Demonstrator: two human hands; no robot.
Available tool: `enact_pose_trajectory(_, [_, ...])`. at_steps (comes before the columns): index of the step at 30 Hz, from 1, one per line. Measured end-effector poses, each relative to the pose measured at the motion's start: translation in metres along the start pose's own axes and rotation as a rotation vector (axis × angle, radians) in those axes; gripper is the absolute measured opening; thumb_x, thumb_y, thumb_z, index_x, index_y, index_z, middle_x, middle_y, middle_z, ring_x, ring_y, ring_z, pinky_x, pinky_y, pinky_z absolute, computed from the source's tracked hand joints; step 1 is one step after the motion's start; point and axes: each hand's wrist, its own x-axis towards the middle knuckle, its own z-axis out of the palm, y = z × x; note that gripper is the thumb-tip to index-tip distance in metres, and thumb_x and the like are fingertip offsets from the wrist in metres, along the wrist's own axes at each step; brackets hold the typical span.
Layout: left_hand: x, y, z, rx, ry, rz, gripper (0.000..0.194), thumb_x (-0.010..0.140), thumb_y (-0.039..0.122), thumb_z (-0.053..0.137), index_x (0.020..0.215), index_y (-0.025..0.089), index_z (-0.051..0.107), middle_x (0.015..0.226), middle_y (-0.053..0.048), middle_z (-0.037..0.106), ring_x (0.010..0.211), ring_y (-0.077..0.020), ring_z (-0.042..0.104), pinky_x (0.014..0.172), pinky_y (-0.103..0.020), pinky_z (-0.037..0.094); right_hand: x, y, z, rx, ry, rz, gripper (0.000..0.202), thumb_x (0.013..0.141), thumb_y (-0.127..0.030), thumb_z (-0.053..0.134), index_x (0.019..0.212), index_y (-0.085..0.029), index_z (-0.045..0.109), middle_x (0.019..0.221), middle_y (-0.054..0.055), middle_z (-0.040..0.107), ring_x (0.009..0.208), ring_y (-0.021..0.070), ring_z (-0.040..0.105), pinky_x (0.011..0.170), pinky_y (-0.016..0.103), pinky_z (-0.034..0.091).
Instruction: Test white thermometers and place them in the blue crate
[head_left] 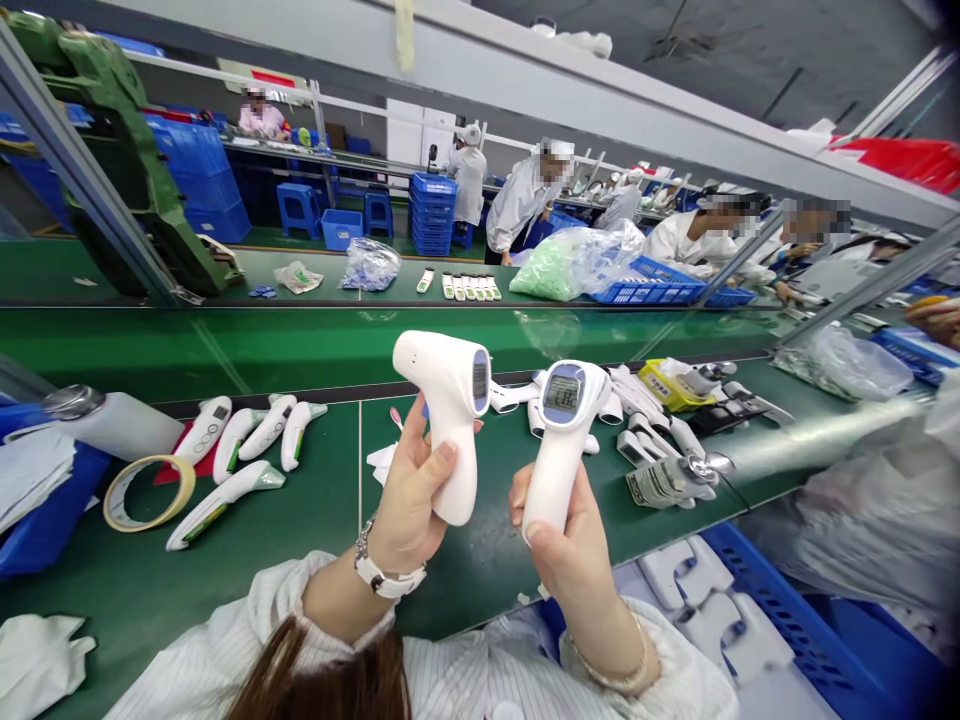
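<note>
Fingers (420, 470) of each hand wrap a white thermometer gun at frame centre, left hand (409, 500) and right hand (570, 545); checking the lit display (562, 393) seems under way above the green worktop (315, 520).

Right-hand thermometer (564, 440) screen shows digits, too blurred to read; no other legible text.

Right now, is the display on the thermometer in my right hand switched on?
On: the thermometer in the right hand shows dark digits on its lit screen.
</note>
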Motion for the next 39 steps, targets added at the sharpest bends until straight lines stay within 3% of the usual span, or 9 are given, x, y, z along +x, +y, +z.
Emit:
enact_pose_trajectory(2, [0.003, 0.000, 0.001, -0.021, 0.031, -0.064, 0.033, 0.075, 0.027, 0.068, 0.106, 0.024, 0.056, 0.089, 0.000, 0.062, 0.072, -0.0097, 0.056, 0.065, -0.019, 0.049, 0.003, 0.001, -0.002, -0.038, 0.020, 0.025, 0.044, 0.067, -0.038, 0.074, 0.101, -0.026, 0.049, 0.072, -0.003, 0.055, 0.057, 0.0099, 0.044, 0.048, 0.023, 0.036])
enact_pose_trajectory(5, [0.003, -0.001, 0.004, -0.048, 0.023, -0.164, 0.035, 0.075, 0.017, 0.067, 0.107, 0.026, 0.055, 0.092, 0.000, 0.062, 0.086, -0.0131, 0.059, 0.082, -0.027, 0.049, 0.006, 0.000, -0.001, -0.076, 0.042, 0.045, 0.036, 0.071, -0.038, 0.070, 0.098, -0.023, 0.050, 0.077, -0.001, 0.054, 0.062, 0.0113, 0.048, 0.057, 0.026, 0.041])
enact_pose_trajectory(10, [0.000, -0.002, 0.008, -0.036, -0.054, -0.220, 0.049, 0.076, 0.012, 0.064, 0.120, 0.027, 0.049, 0.096, -0.001, 0.063, 0.087, -0.0142, 0.061, 0.084, -0.028, 0.049, 0.005, -0.004, 0.004, -0.050, 0.083, 0.090, 0.057, 0.073, -0.031, 0.068, 0.123, -0.025, 0.040, 0.098, 0.003, 0.061, 0.087, 0.0182, 0.058, 0.079, 0.033, 0.049])
enact_pose_trajectory(15, [-0.001, -0.003, 0.006, -0.044, -0.076, -0.224, 0.049, 0.078, 0.013, 0.062, 0.122, 0.028, 0.047, 0.105, -0.002, 0.063, 0.092, -0.0155, 0.061, 0.082, -0.026, 0.049, 0.001, -0.006, 0.004, 0.028, 0.058, 0.140, 0.064, 0.076, -0.026, 0.066, 0.131, -0.028, 0.033, 0.115, 0.004, 0.060, 0.110, 0.0216, 0.055, 0.096, 0.036, 0.045])
enact_pose_trajectory(20, [0.000, -0.005, 0.006, -0.037, -0.092, -0.219, 0.051, 0.078, 0.013, 0.062, 0.124, 0.027, 0.045, 0.108, -0.004, 0.063, 0.100, -0.0190, 0.060, 0.084, -0.028, 0.048, 0.001, -0.004, 0.000, 0.036, 0.041, 0.149, 0.064, 0.078, -0.027, 0.063, 0.133, -0.027, 0.031, 0.127, 0.006, 0.055, 0.117, 0.0219, 0.052, 0.100, 0.038, 0.042])
enact_pose_trajectory(28, [-0.002, -0.006, 0.006, -0.021, -0.138, -0.210, 0.056, 0.079, 0.015, 0.061, 0.129, 0.027, 0.039, 0.111, -0.006, 0.062, 0.106, -0.0223, 0.057, 0.089, -0.034, 0.046, 0.000, -0.005, 0.000, 0.011, 0.009, 0.123, 0.063, 0.080, -0.025, 0.059, 0.135, -0.026, 0.027, 0.125, 0.007, 0.056, 0.116, 0.0233, 0.052, 0.102, 0.042, 0.040])
enact_pose_trajectory(33, [0.002, -0.005, 0.004, 0.019, -0.092, -0.173, 0.050, 0.075, 0.015, 0.065, 0.119, 0.029, 0.047, 0.103, -0.002, 0.065, 0.094, -0.0171, 0.061, 0.086, -0.031, 0.048, -0.003, -0.003, -0.001, -0.045, 0.039, 0.152, 0.070, 0.080, -0.028, 0.061, 0.139, -0.026, 0.024, 0.138, 0.006, 0.045, 0.126, 0.0227, 0.043, 0.108, 0.042, 0.033])
enact_pose_trajectory(39, [0.012, -0.002, -0.008, 0.149, 0.115, 0.031, 0.035, 0.068, 0.015, 0.073, 0.097, 0.023, 0.056, 0.092, 0.002, 0.065, 0.090, -0.0150, 0.062, 0.084, -0.028, 0.048, -0.010, 0.009, -0.005, -0.221, 0.077, 0.256, 0.075, 0.078, -0.036, 0.063, 0.142, -0.026, 0.024, 0.145, 0.007, 0.034, 0.133, 0.0257, 0.033, 0.111, 0.044, 0.024])
